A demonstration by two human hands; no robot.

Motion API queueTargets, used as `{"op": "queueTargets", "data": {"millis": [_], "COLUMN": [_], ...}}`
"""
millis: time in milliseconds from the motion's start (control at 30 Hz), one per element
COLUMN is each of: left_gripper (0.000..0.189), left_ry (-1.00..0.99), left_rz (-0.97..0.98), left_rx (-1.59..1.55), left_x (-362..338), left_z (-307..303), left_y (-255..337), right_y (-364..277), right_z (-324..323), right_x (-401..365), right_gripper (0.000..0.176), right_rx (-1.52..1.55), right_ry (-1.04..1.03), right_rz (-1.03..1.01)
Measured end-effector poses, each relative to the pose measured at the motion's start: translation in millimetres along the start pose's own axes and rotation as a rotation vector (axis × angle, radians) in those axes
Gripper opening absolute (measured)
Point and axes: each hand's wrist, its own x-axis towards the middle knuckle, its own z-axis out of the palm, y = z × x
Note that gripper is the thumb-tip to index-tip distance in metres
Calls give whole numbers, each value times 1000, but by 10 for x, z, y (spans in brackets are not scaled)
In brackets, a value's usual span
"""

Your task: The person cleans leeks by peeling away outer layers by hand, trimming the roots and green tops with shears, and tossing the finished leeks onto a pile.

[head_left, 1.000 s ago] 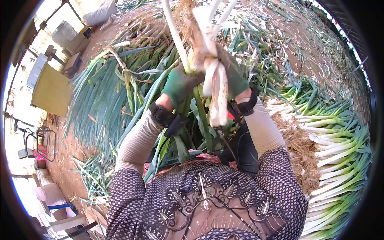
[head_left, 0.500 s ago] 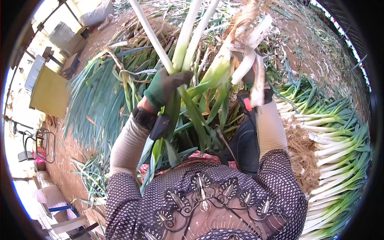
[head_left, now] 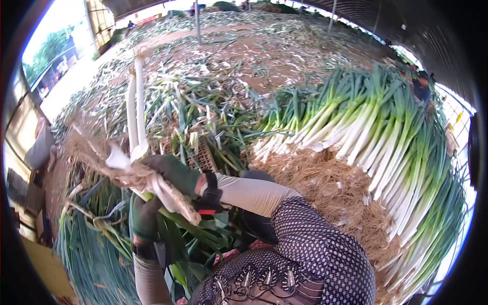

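Observation:
My left hand (head_left: pixel 146 216), in a green and dark glove, is closed around the leeks, below the point where their white stalks rise. Two clean white stalks (head_left: pixel 140 101) stand upright above it. Just above and to the right, my right hand (head_left: pixel 175 173), gloved too, has its fingers closed at the stalks beside dry, peeled outer layers (head_left: pixel 170 195) that hang down over the leaves. Brown roots (head_left: pixel 91 152) stick out to the left of the hands. The right fingertips are partly hidden behind the peelings.
A long row of white-stalked leeks (head_left: pixel 356 132) curves along the right, roots (head_left: pixel 325 188) inward. Untrimmed leeks (head_left: pixel 86 254) lie at lower left. Leaf scraps (head_left: pixel 203 66) cover the ground beyond. A person (head_left: pixel 422 87) is at the far right. A pole (head_left: pixel 197 23) stands at the back.
The view has swung toward the right-hand row. My right hand has come across to my left hand, and the two are now close together at the leeks.

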Motion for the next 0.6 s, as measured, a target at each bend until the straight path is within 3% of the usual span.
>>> {"op": "queueTargets", "data": {"millis": [200,233,300,400,500,600], "left_gripper": [41,42,44,47,55,53], "left_ry": [62,53,47,31,36,108], "left_rz": [91,204,123,112,114,103], "left_rx": [89,347,159,89,61,130], "left_x": [34,25,6,1,-99,-117], "left_z": [-39,-66,-7,-24,134,188], "left_y": [-111,-104,-31,-40,73,159], "right_y": [-151,-132,-110,-153,-249,-266], "right_z": [66,93,146,52,-246,-347], "right_x": [-142,-165,-191,-204,-114,-156], "right_gripper": [23,24,24,25,24,26], "right_rx": [-275,-256,-284,-169,-46,210], "right_ry": [83,100,137,-16,-319,-142], "right_rz": [60,77,44,74,275,235]}}
